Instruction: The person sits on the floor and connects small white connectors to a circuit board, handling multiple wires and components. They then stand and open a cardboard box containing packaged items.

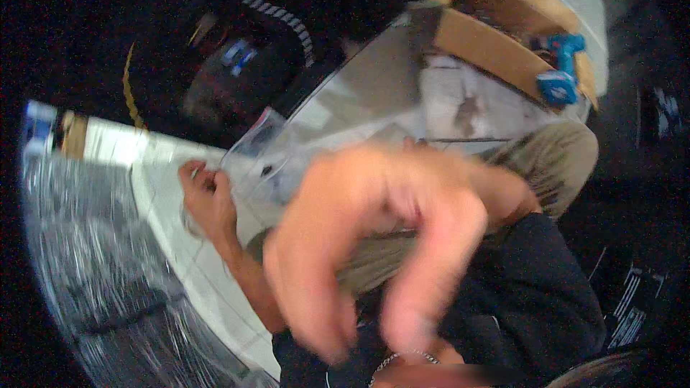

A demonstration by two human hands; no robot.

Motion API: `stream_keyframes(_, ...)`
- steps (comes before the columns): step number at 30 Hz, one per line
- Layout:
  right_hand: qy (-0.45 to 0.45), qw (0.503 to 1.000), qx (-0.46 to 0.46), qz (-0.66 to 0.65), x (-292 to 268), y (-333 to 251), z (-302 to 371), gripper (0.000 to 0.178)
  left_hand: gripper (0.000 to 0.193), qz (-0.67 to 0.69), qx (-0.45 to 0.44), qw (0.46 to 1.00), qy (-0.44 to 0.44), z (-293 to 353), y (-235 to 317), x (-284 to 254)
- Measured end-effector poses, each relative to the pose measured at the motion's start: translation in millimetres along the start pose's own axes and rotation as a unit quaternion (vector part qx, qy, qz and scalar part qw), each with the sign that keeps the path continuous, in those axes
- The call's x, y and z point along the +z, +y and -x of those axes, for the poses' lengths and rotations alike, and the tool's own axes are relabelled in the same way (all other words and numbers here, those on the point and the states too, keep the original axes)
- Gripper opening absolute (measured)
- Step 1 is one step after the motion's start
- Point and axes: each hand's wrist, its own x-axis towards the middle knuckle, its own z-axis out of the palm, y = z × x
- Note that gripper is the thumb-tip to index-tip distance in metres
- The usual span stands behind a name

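Observation:
Close to the camera, my right hand [388, 230] looms large and blurred by motion. Its thumb and fingers are bent downward with a gap between them, and nothing shows in that gap. Lower and to the left, my left hand [206, 201] has curled fingers over the pale tiled floor. Something small and dark may sit among those fingers, but I cannot make it out. Just right of the left hand lies a clear plastic bag [262, 140] with a small dark piece by it. My right hand covers part of my khaki trousers [564, 162].
An open cardboard box [496, 47] stands at the far right, and a teal cordless drill [564, 75] rests at its near corner. Clear plastic film wraps a large grey item [100, 244] on the left. Dark objects and a striped strip [266, 7] lie at the far left.

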Motion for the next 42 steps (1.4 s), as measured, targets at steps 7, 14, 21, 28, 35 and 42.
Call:
stream_keyframes(7,-0.026,0.662,-0.743,-0.096,38,21,-31,0.058,0.032,-0.008,0.082,0.990,-0.117,25,72,110)
stream_keyframes(14,-0.103,0.738,-0.643,-0.178,6,-12,65,0.034,0.032,-0.034,0.066,0.962,-0.263,70,92,214)
stream_keyframes(21,0.014,0.715,-0.677,-0.173,-7,-55,108,0.053,0.021,-0.179,0.118,0.934,-0.284,47,114,244)
stream_keyframes(28,0.031,0.832,-0.541,-0.118,-41,-53,154,0.068,0.026,-0.332,0.196,0.828,-0.406,13,102,249)
stream_keyframes(35,0.077,0.828,-0.547,-0.100,-109,-47,120,0.052,0.036,-0.395,0.205,0.656,-0.609,-94,117,213)
stream_keyframes(42,0.101,0.756,-0.634,-0.124,-172,-70,84,0.037,0.037,-0.399,0.225,0.654,-0.602,-132,91,166)
